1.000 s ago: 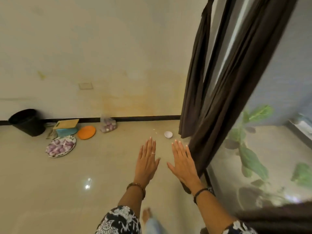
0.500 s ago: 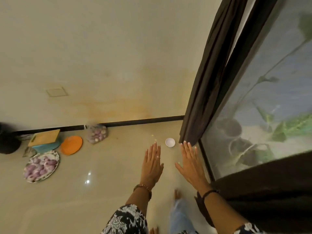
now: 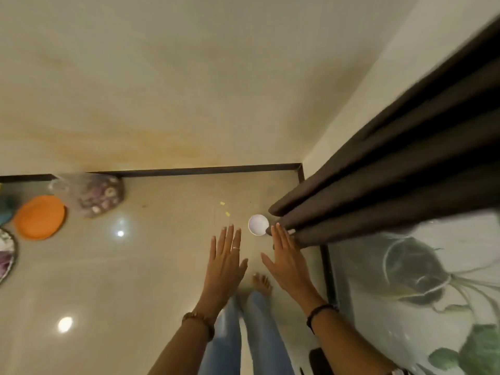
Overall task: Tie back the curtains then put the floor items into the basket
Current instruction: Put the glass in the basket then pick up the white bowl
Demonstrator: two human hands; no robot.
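Left hand (image 3: 226, 262): flat, grip apart, empty.
Right hand (image 3: 288, 257): flat, grip apart, fingertips near curtain (image 3: 392, 169).
Bowl (image 3: 258, 224): on floor (image 3: 135, 280).

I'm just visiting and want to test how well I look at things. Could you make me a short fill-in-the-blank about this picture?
1. The flat plate lying on the floor at the far left is coloured ____.
2. The small white bowl sits on the floor just left of the hem of the dark ____.
3. Both the left hand and the right hand are open and hold ____.

Missing words: orange; curtain; nothing
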